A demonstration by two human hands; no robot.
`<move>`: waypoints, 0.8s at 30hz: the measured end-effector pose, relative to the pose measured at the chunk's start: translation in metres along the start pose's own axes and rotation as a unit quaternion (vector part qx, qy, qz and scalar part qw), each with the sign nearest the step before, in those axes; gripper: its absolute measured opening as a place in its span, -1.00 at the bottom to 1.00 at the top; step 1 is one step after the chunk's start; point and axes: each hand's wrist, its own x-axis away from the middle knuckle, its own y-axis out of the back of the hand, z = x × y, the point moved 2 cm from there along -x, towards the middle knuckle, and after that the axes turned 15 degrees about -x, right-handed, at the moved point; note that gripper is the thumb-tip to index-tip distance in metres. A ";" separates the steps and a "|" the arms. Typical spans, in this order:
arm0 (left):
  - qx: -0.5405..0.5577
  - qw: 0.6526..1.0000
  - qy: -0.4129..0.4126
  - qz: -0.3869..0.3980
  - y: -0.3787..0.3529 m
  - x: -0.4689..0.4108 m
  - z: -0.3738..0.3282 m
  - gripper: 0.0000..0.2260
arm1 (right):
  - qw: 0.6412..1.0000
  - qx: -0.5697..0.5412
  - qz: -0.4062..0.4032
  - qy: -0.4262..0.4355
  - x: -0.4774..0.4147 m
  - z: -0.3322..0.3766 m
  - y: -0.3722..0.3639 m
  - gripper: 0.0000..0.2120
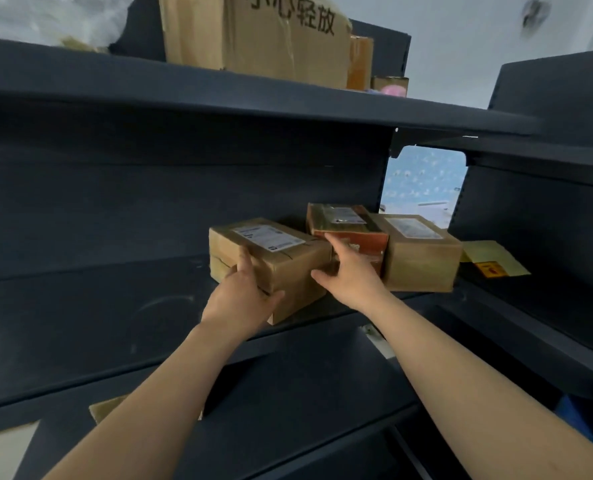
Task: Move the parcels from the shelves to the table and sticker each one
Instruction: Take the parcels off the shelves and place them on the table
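Note:
A brown cardboard parcel (284, 258) with a white label lies on the dark middle shelf (80, 306). My left hand (244, 296) grips its near left corner, thumb at the front and fingers round the left side. My right hand (348, 271) lies against the parcel's right side, with its fingers spread and reaching toward a red-and-brown parcel (353, 226) just behind. A third brown parcel (423, 254) with a label stands to the right of that one.
A yellow padded envelope (495, 261) lies at the right end of the shelf. The shelf above carries a large carton (253, 32) with black characters and white plastic wrap (45, 19). Another dark shelf unit (547, 202) stands at the right. Lower shelves run below my arms.

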 end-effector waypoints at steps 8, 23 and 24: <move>0.083 0.996 -0.003 -0.021 -0.005 0.001 0.014 -0.07 | 0.996 -0.067 0.012 0.051 -0.002 -0.001 -0.014 -0.37; 0.199 0.970 -0.126 -0.062 0.045 0.118 0.030 -0.09 | 0.991 -0.070 -0.074 0.091 0.161 0.056 0.020 -0.40; 0.207 0.966 -0.146 -0.058 0.046 0.127 0.029 -0.09 | 0.990 -0.071 -0.089 0.083 0.178 0.061 0.023 -0.41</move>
